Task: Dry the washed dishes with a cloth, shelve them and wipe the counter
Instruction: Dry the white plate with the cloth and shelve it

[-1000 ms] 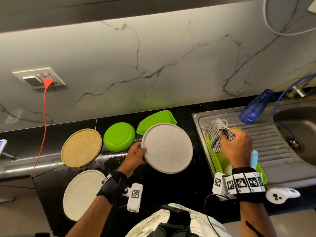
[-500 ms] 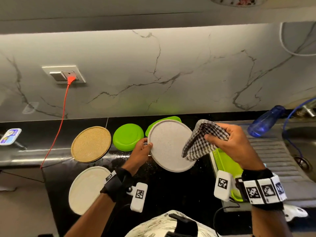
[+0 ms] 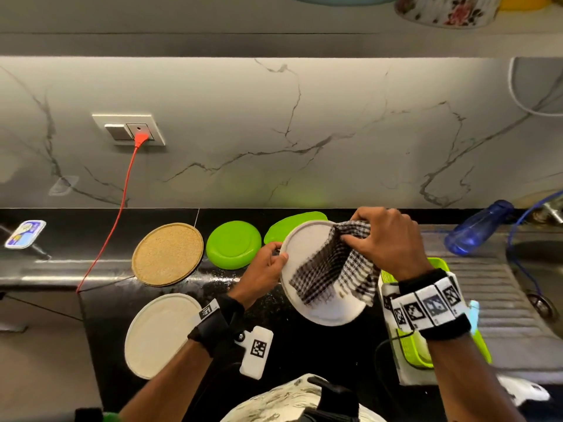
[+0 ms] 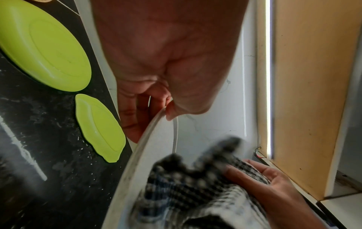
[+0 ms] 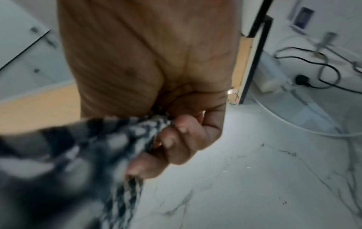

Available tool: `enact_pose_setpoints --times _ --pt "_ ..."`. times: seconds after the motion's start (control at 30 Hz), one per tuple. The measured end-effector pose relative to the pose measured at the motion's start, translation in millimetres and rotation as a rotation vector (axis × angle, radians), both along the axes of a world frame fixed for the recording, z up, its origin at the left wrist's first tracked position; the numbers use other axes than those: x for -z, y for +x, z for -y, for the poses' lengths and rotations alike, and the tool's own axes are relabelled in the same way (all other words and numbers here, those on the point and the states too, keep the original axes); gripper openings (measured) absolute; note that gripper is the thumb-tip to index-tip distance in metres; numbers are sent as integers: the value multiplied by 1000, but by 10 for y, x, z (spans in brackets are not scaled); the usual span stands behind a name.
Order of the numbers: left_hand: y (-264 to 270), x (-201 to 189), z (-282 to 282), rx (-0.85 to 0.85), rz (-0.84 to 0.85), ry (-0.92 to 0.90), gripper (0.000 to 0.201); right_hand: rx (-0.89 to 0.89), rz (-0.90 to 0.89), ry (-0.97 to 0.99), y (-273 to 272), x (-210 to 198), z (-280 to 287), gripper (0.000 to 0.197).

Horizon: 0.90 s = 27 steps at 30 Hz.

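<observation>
Checked cloth (image 3: 332, 266) draped over tilted white plate (image 3: 304, 248)

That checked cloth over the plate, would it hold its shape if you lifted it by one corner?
Probably not. The checked cloth drapes and folds over the white plate, so it looks floppy. Bunched in the right hand, it seems light.

Black counter (image 3: 170, 303), cork mat (image 3: 167, 254), green plates (image 3: 234, 248), white plate (image 3: 161, 335)
</observation>
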State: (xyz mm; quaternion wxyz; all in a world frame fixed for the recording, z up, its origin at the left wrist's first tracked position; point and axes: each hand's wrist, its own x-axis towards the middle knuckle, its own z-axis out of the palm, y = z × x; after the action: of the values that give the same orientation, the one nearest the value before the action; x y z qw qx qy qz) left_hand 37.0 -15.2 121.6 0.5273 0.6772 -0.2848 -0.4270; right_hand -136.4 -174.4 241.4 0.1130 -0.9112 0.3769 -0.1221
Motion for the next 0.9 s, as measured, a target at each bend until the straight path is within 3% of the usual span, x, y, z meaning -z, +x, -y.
enact_pose_setpoints --times 0.17,0.33,0.47,0.63,0.77,0.9 --pt "-16 34 -16 51 2 8 23 -99 131 -9 71 236 -17 16" --pt "-52 69 3 13 -73 -20 25 -218 199 16 125 585 -312 20" --pt "-80 53 11 -29 -142 -53 24 -361 24 167 91 972 -619 47" --pt "-56 -16 -69 -12 -144 -89 24 -370 -87 169 -9 1125 -555 83" --pt "-88 -132 -89 67 -172 -176 25 -418 -79 201 10 1201 -559 74" --pt "-97 -206 -101 132 -144 -206 36 -325 -11 131 43 1222 -332 66"
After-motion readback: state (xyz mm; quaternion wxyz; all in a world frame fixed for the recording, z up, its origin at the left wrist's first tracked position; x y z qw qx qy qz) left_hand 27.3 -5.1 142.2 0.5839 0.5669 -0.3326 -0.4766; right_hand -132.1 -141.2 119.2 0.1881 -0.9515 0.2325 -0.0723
